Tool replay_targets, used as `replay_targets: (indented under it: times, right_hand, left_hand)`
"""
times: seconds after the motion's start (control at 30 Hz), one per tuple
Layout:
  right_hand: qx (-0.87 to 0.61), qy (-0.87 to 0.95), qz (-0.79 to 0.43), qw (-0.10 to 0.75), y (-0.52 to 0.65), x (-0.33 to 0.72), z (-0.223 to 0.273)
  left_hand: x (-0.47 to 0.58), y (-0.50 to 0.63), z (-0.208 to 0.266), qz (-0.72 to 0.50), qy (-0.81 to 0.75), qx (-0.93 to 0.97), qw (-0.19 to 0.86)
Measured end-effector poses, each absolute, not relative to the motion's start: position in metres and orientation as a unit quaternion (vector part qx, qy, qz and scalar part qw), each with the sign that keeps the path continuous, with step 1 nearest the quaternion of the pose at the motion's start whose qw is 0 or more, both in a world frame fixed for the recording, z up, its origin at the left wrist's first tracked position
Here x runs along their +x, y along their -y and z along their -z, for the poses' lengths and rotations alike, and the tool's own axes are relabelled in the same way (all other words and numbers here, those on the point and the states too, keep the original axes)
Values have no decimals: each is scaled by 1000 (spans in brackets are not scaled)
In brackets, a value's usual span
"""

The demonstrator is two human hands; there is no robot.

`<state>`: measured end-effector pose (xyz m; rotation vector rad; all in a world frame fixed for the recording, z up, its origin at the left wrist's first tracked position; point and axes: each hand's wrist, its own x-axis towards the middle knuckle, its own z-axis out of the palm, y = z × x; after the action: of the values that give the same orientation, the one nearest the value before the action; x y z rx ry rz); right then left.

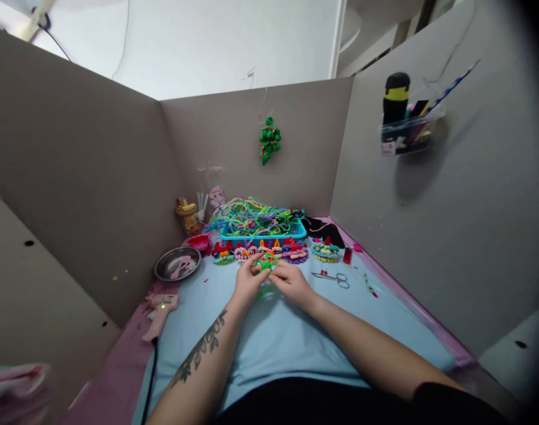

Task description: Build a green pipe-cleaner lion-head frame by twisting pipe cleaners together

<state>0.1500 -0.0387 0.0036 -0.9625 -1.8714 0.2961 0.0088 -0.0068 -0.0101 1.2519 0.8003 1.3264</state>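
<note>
Between my two hands, above the blue cloth (pixel 296 348), is a bright green piece of looped, fuzzy-looking stems (pixel 267 261). My left hand (pixel 248 277) pinches it from the left side, thumb and fingers closed on it. From the right, my right hand (pixel 291 282) grips its lower edge with bent fingers. A green strand hangs below the hands. Just behind them stands a row of colourful coiled figures, among them a green and orange one (pixel 224 252), a purple one (pixel 296 251) and a yellow and teal one (pixel 326 251); my hands partly hide the middle ones.
A blue basket (pixel 263 237) heaped with coloured stems stands at the back. Scissors (pixel 333 278) lie to the right. At left are a metal bowl (pixel 163 267) and a pink glue gun (pixel 162 319) with its cord. Grey panels surround the table; a green ornament (pixel 270 140) hangs behind.
</note>
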Motion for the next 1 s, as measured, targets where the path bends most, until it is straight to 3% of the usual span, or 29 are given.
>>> replay_targets:
  times: [0.77, 1.0]
  right_hand:
    - [-420, 741, -113, 512, 19, 176, -2]
    - [-466, 715, -227, 469, 3, 181, 6]
  left_hand:
    - [4, 9, 9, -484, -305, 598, 561]
    - [5, 10, 12, -454, -293, 628, 561]
